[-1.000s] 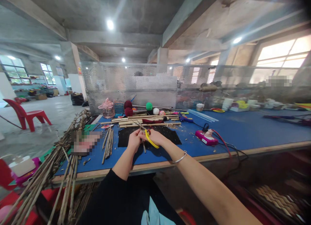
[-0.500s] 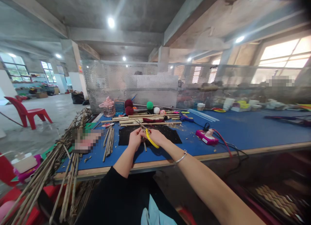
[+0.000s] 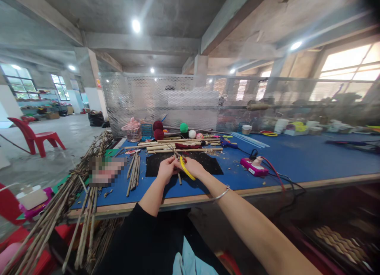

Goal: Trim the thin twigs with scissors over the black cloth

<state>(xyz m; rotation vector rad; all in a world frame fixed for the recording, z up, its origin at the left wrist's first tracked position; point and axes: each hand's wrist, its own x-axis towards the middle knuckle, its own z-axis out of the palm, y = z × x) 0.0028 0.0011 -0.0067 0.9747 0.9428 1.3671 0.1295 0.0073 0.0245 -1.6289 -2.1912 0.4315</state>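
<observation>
My right hand (image 3: 191,168) is closed around yellow-handled scissors (image 3: 187,171), with the metal blades pointing away from me. Right beside it, my left hand (image 3: 166,169) has its fingers pinched together near the scissors; whatever is between them is too small to make out. Both hands are over a black cloth (image 3: 209,163) on the blue table. Below them a short stick (image 3: 179,179) shows, its upper end hidden by the hands. Beyond the cloth lie several long peeled sticks (image 3: 162,150) and a dark red piece of cloth (image 3: 187,146).
Cut sticks (image 3: 135,172) lie left of the cloth, and a large bundle of branches (image 3: 63,200) leans over the table's left edge. Yarn balls (image 3: 183,128) and a pink-lidded jar (image 3: 133,131) stand at the back. A corded blue glue gun (image 3: 228,143) and a purple power strip (image 3: 253,167) are on the right.
Hardly anything differs. The view has shifted very slightly, and both hands stay together over the cloth with the scissors in the right one.
</observation>
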